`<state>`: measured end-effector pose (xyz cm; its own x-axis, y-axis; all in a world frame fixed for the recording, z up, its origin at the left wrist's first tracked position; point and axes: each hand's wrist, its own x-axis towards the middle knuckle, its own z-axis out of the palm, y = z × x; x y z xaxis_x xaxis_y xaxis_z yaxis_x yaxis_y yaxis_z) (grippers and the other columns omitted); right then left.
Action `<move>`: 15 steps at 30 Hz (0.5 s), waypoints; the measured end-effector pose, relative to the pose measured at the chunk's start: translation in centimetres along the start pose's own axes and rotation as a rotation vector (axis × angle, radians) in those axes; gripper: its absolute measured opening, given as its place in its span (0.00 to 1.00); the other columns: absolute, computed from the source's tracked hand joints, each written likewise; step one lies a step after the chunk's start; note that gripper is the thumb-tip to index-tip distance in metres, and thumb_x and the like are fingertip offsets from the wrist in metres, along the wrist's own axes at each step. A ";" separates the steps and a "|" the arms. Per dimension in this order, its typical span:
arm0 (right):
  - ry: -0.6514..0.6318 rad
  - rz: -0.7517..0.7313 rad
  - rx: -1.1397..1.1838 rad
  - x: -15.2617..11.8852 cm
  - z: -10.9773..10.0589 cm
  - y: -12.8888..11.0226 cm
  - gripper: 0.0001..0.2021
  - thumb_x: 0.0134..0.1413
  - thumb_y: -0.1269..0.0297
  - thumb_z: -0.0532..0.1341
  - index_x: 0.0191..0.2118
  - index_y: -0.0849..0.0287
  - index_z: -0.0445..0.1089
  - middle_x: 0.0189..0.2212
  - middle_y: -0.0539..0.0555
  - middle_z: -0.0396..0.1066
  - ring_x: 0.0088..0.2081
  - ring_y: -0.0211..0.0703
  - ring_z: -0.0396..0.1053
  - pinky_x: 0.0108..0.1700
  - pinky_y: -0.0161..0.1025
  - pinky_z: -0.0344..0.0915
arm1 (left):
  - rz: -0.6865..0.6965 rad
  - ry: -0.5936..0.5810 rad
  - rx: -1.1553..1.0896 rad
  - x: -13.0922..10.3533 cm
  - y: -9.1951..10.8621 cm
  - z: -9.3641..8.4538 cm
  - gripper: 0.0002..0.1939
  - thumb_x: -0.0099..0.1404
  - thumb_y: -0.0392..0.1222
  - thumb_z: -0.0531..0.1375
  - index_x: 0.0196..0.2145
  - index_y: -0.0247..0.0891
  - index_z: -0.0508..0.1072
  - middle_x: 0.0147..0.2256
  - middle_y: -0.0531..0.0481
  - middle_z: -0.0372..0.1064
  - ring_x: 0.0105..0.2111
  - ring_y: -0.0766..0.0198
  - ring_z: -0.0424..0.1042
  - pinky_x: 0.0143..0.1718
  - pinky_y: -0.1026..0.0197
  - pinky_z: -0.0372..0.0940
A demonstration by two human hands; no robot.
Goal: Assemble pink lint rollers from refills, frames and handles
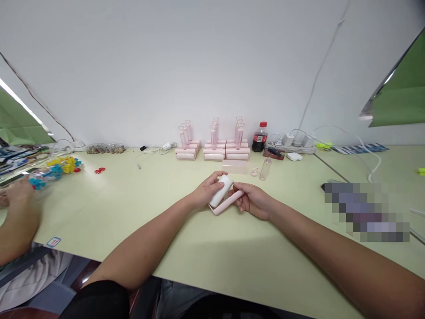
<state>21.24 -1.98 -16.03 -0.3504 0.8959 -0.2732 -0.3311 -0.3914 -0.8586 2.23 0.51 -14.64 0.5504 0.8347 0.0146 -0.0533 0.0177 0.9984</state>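
Note:
My left hand (208, 191) is closed around a white roll (221, 190), its thumb lying on top and fingers curled at the far side. Along the right of the roll runs a slim pale pink bar (228, 204), part of a pink holder that meets the roll at its lower end. My right hand (254, 199) pinches the upper right end of this bar. Both hands are just above the table, in front of a pale pink translucent cover (234, 167). A small pink piece (254, 172) and a clear pink tube (265, 169) lie to the cover's right.
Along the wall stand rows of pink-and-white roller units (214, 153) with upright clear handles. A cola bottle (260, 137), a power strip (299, 148) and cables are to their right. At left, another person's arm (20, 217) is beside bagged colourful pieces (63, 167). A blurred item (365, 212) lies right.

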 end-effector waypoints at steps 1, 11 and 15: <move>-0.018 0.014 0.014 -0.1 0.1 0.0 0.11 0.62 0.59 0.57 0.32 0.60 0.68 0.26 0.51 0.72 0.18 0.33 0.63 0.16 0.32 0.67 | 0.035 -0.003 0.083 -0.2 0.2 -0.2 0.24 0.61 0.53 0.61 0.52 0.44 0.66 0.35 0.51 0.69 0.29 0.64 0.70 0.30 0.64 0.64; -0.082 0.033 -0.009 -0.4 0.2 0.1 0.12 0.63 0.57 0.60 0.36 0.63 0.71 0.24 0.51 0.71 0.23 0.35 0.71 0.29 0.37 0.76 | 0.238 -0.090 0.589 -1.5 2.5 0.0 0.19 0.62 0.51 0.61 0.49 0.45 0.74 0.42 0.47 0.74 0.40 0.54 0.72 0.44 0.59 0.63; -0.048 -0.002 -0.040 -0.3 0.3 0.0 0.12 0.63 0.58 0.60 0.35 0.63 0.71 0.25 0.52 0.72 0.25 0.36 0.72 0.32 0.38 0.76 | 0.292 -0.110 0.801 -1.2 2.5 0.0 0.19 0.67 0.53 0.54 0.52 0.44 0.71 0.45 0.48 0.74 0.42 0.55 0.72 0.44 0.59 0.62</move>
<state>21.09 -2.33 -15.85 -0.3915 0.8852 -0.2514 -0.2966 -0.3800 -0.8761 1.41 -0.44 -12.12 0.6857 0.6869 0.2407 0.3761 -0.6175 0.6908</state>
